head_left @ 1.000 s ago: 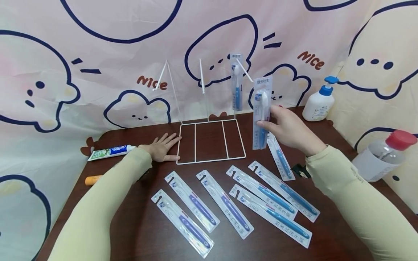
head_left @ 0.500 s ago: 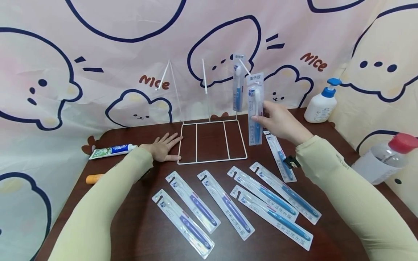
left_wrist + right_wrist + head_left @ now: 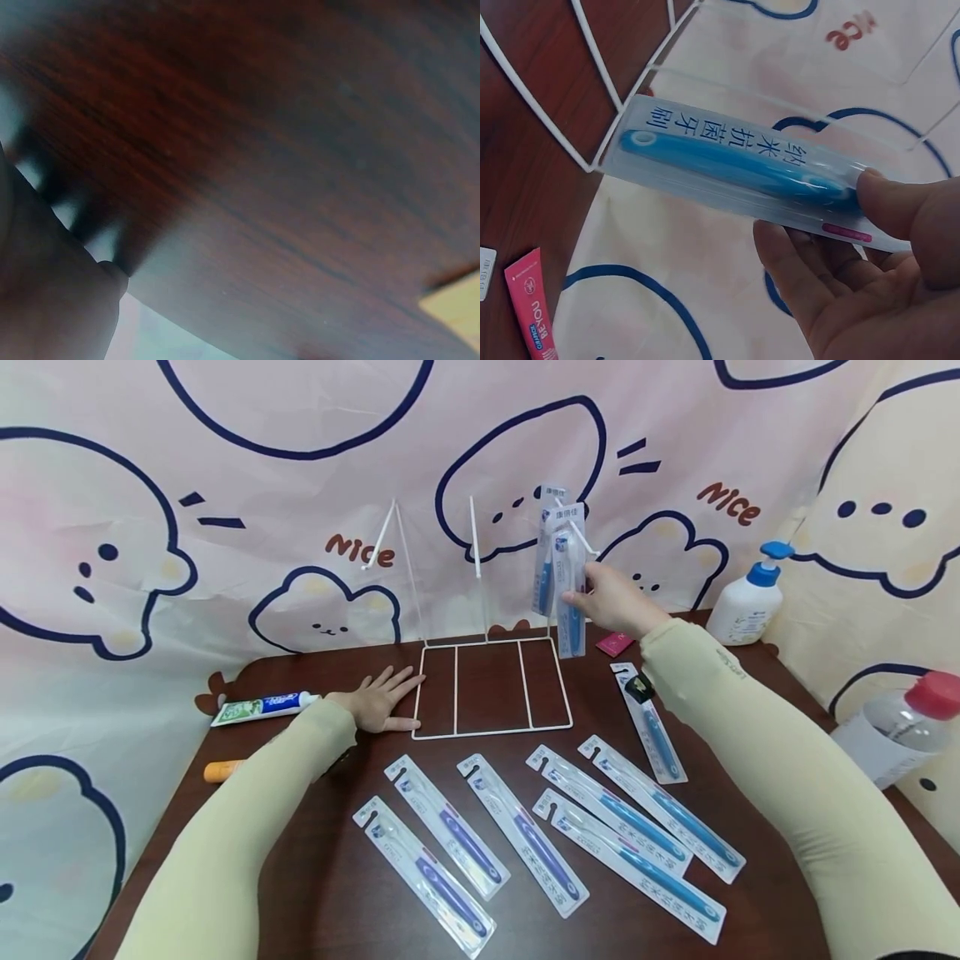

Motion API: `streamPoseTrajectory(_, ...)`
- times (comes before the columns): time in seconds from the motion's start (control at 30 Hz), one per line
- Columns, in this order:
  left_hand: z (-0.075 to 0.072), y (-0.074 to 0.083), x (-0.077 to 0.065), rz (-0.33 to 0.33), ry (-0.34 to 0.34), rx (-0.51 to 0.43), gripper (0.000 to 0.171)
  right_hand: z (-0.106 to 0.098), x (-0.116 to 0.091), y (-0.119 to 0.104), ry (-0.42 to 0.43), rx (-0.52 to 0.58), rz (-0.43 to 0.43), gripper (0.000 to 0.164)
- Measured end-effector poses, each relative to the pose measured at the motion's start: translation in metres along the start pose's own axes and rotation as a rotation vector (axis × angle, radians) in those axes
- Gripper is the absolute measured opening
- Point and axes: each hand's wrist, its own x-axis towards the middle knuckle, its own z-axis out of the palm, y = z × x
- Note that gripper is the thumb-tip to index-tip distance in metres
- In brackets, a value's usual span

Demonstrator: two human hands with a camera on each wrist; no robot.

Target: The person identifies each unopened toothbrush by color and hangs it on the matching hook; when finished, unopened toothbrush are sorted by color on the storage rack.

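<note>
My right hand [image 3: 611, 597] pinches a packaged blue toothbrush [image 3: 572, 585], held upright at the right prong [image 3: 583, 537] of a white wire rack [image 3: 491, 737]. That prong shows in front of the package's upper part. Behind it, another packaged blue toothbrush [image 3: 543, 585] hangs on the same prong. In the right wrist view, thumb and fingers grip the package [image 3: 735, 169] from its two sides. My left hand [image 3: 375, 700] lies flat on the table with fingers spread, touching the left edge of the rack's base. Only part of the left hand [image 3: 60, 292] shows in the left wrist view.
Several packaged toothbrushes, purple [image 3: 525, 835] and blue [image 3: 630, 864], lie in front of the rack. A toothpaste tube [image 3: 266, 707] and an orange item [image 3: 222, 771] lie left. A pink tube [image 3: 532, 300], a pump bottle [image 3: 746, 606] and a red-capped bottle [image 3: 896, 731] are right.
My right hand has carried the packaged blue toothbrush left and away from me to the right prong, uncovering the pink tube. The left hand stays beside the rack's base.
</note>
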Motion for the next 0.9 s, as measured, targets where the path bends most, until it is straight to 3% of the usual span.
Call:
streamPoseTrajectory(0.33,0.002,0.0,0.002,-0.014,-0.014,-0.004,0.094,-0.001,0.035,0.003,-0.015,0.014,0.063,0.057)
streamPoseTrajectory(0.8,0.0,0.002,0.002,-0.032,-0.02,0.011,0.095,-0.003,0.036,0.008,-0.041,0.071,0.083,0.063)
streamPoseTrajectory(0.9,0.0,0.002,0.002,-0.03,-0.021,0.01,0.094,-0.004,0.034,0.013,-0.031,0.066,0.084,0.058)
